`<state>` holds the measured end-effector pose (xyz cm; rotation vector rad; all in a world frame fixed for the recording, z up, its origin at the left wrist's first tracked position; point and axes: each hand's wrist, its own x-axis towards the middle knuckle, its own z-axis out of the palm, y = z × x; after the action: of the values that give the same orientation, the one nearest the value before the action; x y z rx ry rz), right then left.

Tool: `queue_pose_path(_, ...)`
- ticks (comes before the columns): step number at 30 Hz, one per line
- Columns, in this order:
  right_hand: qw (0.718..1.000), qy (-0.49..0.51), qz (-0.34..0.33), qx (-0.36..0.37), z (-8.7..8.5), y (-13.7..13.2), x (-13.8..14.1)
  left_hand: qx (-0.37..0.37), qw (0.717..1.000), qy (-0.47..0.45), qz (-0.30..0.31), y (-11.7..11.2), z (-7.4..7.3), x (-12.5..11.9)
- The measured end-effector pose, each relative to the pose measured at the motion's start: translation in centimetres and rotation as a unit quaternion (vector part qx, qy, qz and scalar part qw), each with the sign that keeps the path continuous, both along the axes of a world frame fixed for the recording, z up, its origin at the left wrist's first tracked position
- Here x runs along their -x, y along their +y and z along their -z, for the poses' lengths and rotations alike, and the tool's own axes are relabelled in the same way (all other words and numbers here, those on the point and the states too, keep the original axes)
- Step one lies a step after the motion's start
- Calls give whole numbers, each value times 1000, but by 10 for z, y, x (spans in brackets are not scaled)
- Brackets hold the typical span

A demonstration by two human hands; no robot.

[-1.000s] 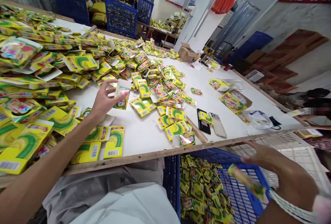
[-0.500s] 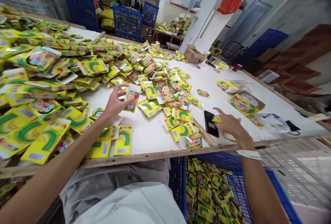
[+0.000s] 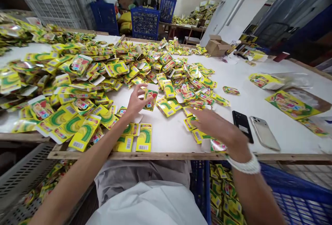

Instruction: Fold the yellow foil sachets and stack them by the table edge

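Observation:
My left hand (image 3: 136, 102) pinches a small yellow and green packet (image 3: 150, 99) and holds it upright just above the white table (image 3: 243, 107). My right hand (image 3: 216, 128) reaches leftward low over the table with its fingers stretched out, nothing in it, above a few loose packets (image 3: 198, 135) near the front edge. A white bead bracelet circles that wrist. A wide heap of the same yellow packets (image 3: 85, 72) covers the left and middle of the table.
Two phones, one black (image 3: 242, 125) and one silver (image 3: 264, 137), lie right of my right hand. A blue crate (image 3: 295, 197) holding packets stands below the table edge at right. A cardboard box (image 3: 217, 46) and blue crates (image 3: 145, 22) sit further back.
My right hand has come up from the blue crate, let go of the packet it carried, and moved left over the table. The left hand keeps its packet.

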<state>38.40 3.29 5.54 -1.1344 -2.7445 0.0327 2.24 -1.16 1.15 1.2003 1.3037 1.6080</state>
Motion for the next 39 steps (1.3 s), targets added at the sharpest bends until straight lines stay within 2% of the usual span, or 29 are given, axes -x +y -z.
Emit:
queue_pose_path(2, 996, 35, -48, 69, -8, 4, 73, 14, 1000, -19, -1, 1, 2, 4)
queue_pose_path(5, 963, 202, -76, 160, -15, 18, 161, 15, 999, -32, -6, 2, 4, 9)
queue_pose_path(7, 912, 306, -86, 258, -9, 29, 194, 9, 1000, -23, -13, 2, 4, 12)
queue_pose_path(9, 853, 400, -80, 326, 6, 37, 209, 8, 1000, -12, -20, 2, 5, 14)
queue_pose_path(11, 806, 473, -61, 350, 23, 39, 213, 6, 1000, -2, -31, 4, 8, 15)
queue_pose_path(12, 794, 496, -53, 349, 32, 38, 212, 3, 999, 5, -36, 6, 11, 15)
queue_pose_path(14, 789, 515, -41, 332, 44, 36, 210, 3, 999, 19, -40, 9, 16, 13)
queue_pose_path(17, 791, 526, -19, 312, 52, 38, 206, 16, 999, 41, -18, 13, 22, 10)
queue_pose_path(20, 784, 531, -9, 320, 53, 47, 203, 25, 998, 57, 17, 12, 19, 10)
queue_pose_path(25, 814, 500, -25, 295, 45, 47, 203, 26, 995, 79, 49, 6, 8, 11)
queue_pose_path(30, 771, 584, -9, 254, 26, 30, 203, -9, 994, 90, 58, 6, 8, 2)
queue_pose_path(32, 773, 588, 26, 238, 22, 28, 203, -2, 994, 76, 75, 7, 10, -2)
queue_pose_path(36, 787, 562, 75, 244, 25, 33, 204, -8, 995, 61, 74, 7, 12, -8)
queue_pose_path(39, 789, 557, 63, 252, 31, 36, 206, -16, 997, 54, 57, 5, 14, -9)
